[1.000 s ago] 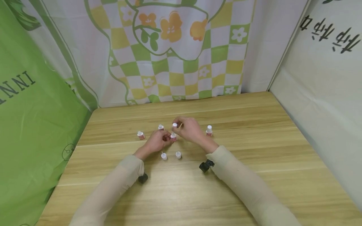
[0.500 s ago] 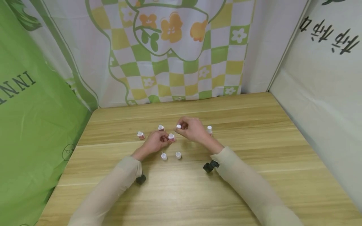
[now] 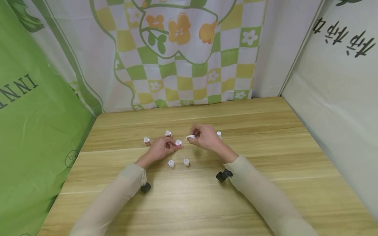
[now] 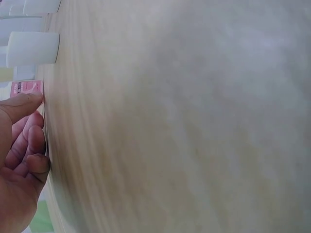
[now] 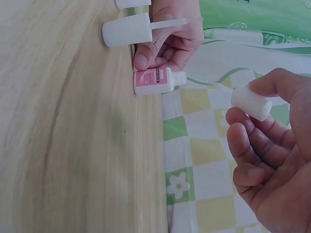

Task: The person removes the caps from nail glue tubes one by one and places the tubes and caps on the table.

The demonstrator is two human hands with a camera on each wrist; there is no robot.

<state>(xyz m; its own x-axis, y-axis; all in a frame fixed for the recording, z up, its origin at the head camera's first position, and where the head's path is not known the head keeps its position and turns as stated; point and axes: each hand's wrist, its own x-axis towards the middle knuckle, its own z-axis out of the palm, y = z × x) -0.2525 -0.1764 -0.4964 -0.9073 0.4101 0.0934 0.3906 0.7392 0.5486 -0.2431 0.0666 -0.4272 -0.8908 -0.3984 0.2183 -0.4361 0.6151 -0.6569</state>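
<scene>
My left hand (image 3: 160,148) pinches a small uncapped bottle (image 3: 178,144) low on its side, keeping it upright on the table. The bottle's pink label and narrow translucent neck show in the right wrist view. Just right of it, my right hand (image 3: 205,137) holds a white brush cap (image 5: 251,103) between thumb and fingers, tilted, its thin stem pointing toward the bottle's neck but apart from it. In the left wrist view, my left thumb (image 4: 24,104) lies against the pink label.
Two white caps stand upside down nearer me, a left one (image 3: 171,163) with its stem up and a right one (image 3: 186,162). Two uncapped bottles, one left (image 3: 147,141) and one behind (image 3: 168,134), flank my left hand. A capped bottle (image 3: 219,135) is partly hidden behind my right hand.
My right hand has lifted the brush cap off the bottle and drawn it rightward, tilting it so the stem points left. My left hand and the bottle have shifted slightly left.
</scene>
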